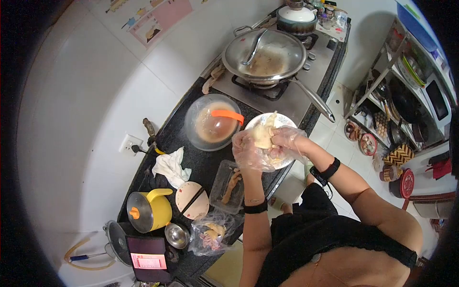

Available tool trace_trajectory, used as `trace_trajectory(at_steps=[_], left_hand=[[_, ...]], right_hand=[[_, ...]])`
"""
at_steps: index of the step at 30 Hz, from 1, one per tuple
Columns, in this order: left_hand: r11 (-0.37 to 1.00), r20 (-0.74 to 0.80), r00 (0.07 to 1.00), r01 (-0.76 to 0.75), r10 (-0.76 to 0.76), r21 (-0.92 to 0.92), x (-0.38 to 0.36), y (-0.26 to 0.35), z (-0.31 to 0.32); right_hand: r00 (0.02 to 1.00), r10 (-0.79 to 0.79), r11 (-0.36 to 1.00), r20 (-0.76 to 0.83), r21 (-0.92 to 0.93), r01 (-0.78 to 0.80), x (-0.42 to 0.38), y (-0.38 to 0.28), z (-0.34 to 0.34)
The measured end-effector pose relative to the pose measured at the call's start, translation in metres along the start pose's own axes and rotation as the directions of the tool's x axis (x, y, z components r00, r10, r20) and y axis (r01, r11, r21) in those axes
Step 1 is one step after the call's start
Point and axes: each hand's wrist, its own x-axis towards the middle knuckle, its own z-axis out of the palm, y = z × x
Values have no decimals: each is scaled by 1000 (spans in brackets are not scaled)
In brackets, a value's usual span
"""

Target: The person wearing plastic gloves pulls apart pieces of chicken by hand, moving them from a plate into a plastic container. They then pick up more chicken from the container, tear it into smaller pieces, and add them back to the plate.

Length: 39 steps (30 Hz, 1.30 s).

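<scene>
Both hands wear clear plastic gloves and meet above a white patterned plate [283, 119]. My left hand [245, 150] is closed around the left side of a pale yellowish piece of meat [262, 136], which looks like poultry. My right hand [288, 139] pinches the same meat from the right, its fingers bent against it. A thin end of the meat points up toward the plate's far rim. The gloves and hands hide part of the plate and of the meat's underside.
Left of the plate stands a clear bowl [193, 129] with an orange handle across it. A clear plastic tray [221, 189], a bag of meat [213, 234] and a yellow pot [160, 210] line the counter. A lidded pan [263, 55] sits on the stove, its handle [315, 100] jutting out.
</scene>
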Motion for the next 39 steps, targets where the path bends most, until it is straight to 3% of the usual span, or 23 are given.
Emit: trace_trajectory(at_steps=[5, 7, 8, 10, 12, 14, 15, 16, 18, 20, 21, 23, 24, 25, 26, 27, 28, 30, 32, 36, 38, 39], left_hand=[[999, -40, 999, -27, 26, -21, -2, 4, -5], [1000, -65, 998, 17, -16, 5, -4, 10, -3], [998, -91, 994, 61, -58, 31, -4, 12, -3], [995, -31, 995, 100, -99, 4, -4, 10, -8], [990, 31, 990, 139, -138, -20, -6, 12, -8], [957, 94, 971, 235, -222, -172, -11, 16, -2], [957, 95, 970, 236, -222, -170, -13, 18, 1], [965, 60, 966, 255, -251, -70, -14, 20, 5], [961, 23, 961, 275, -276, 33, -15, 22, 8], [957, 146, 970, 156, -195, 245, -17, 25, 9], [957, 148, 969, 156, -196, 246, -17, 27, 9], [810, 190, 956, 73, -222, 582, -19, 33, 11], [810, 190, 956, 73, -222, 582, -20, 37, 14], [744, 193, 948, 62, -252, 666, -22, 42, 17], [669, 192, 940, 49, -282, 742, -23, 44, 18], [669, 192, 940, 49, -282, 742, -21, 40, 12], [658, 257, 931, -26, -258, 753, -19, 32, 2], [645, 323, 917, -101, -235, 758, -19, 29, -1], [932, 443, 866, 68, -232, 355, -22, 32, 6], [916, 296, 914, 158, -278, 370, -22, 24, 7], [689, 153, 973, 8, -171, 725, -19, 25, 5], [689, 152, 973, 8, -171, 724, -19, 22, 5]], right_hand=[[995, -55, 998, 84, -25, 57, -9, -15, 0], [986, 151, 980, 67, -139, -141, -6, -22, 0], [987, 149, 981, 66, -138, -139, -9, -24, 2], [992, 85, 979, 90, 175, -100, -17, -37, 12], [996, 69, 990, 56, 121, -75, -15, -35, 13], [999, 50, 996, 21, 67, -51, -14, -29, 12], [998, -52, 999, 30, -5, 52, -12, -22, 10], [987, -152, 985, 46, -76, 155, -10, -15, 9], [986, -164, 983, -10, -88, 162, -6, -5, 9], [982, -176, 980, -67, -101, 169, -4, -1, 8], [979, -126, 977, -159, -191, 95, -4, -5, 11], [964, -83, 962, -253, -272, 11, 6, 13, 7], [893, -340, 937, -295, -188, 295, 25, 49, -3], [748, -560, 821, -357, -118, 559, 35, 68, -9], [747, -560, 821, -357, -118, 559, 28, 57, -7], [843, -431, 892, -321, -294, 344, 14, 32, -1], [907, -279, 880, -314, -462, 112, 5, 15, 3], [906, -254, 924, -338, -361, 125, 3, 11, 8], [905, -226, 957, -359, -255, 138, 1, 12, 10], [919, -278, 944, -279, -258, 207, -2, 15, 7], [929, -277, 934, -245, -296, 201, -3, 16, 8], [919, -328, 916, -219, -310, 254, -7, 10, 12]])
